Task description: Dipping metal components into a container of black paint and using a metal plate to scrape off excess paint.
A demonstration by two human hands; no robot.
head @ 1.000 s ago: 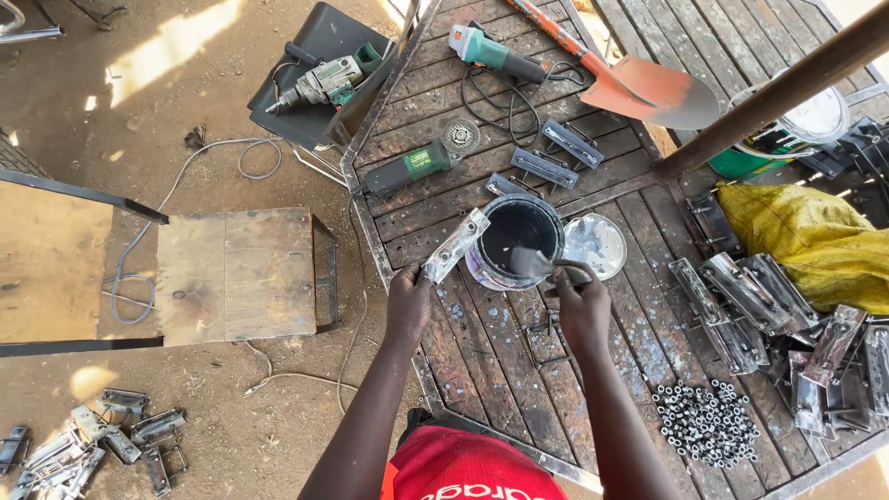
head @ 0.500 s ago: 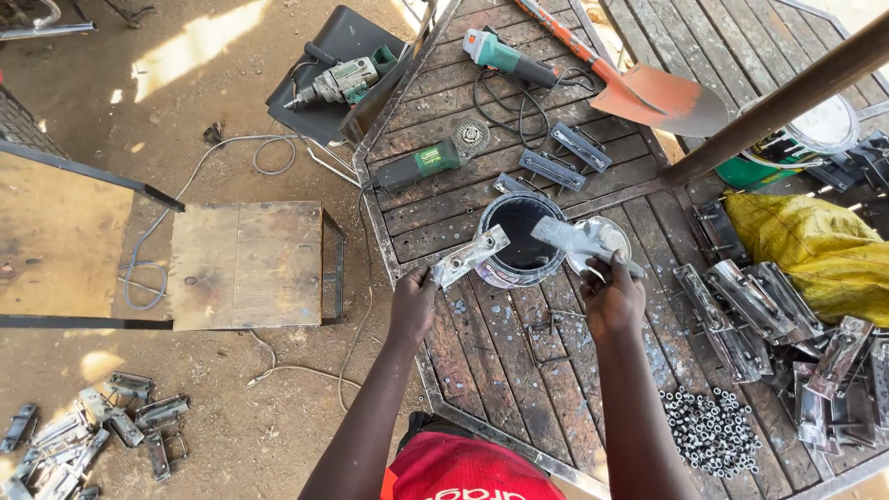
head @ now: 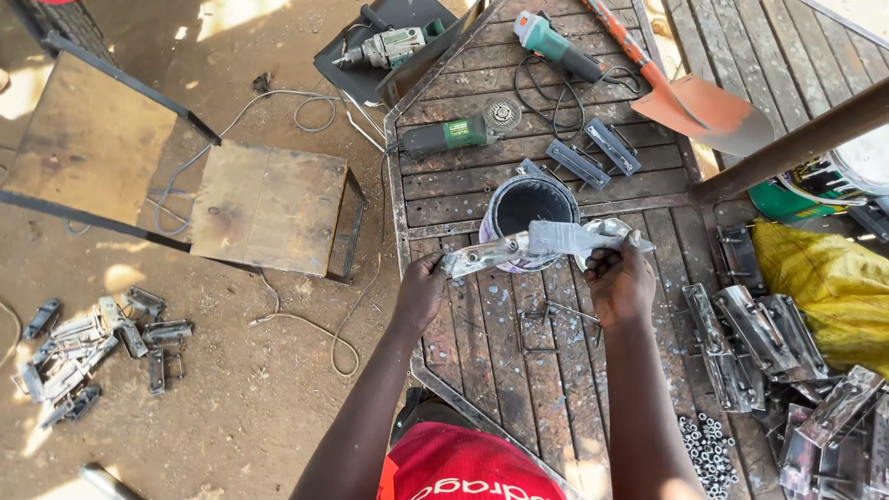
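Hands at work over slatted wooden platform — left hand clamped on one end of grey metal bracket, right hand gripping other end. Bracket held level above black-lined paint can — green angle grinder beyond.

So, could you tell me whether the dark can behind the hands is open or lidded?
Open: the can shows its round mouth and dark inside, with no lid on it.
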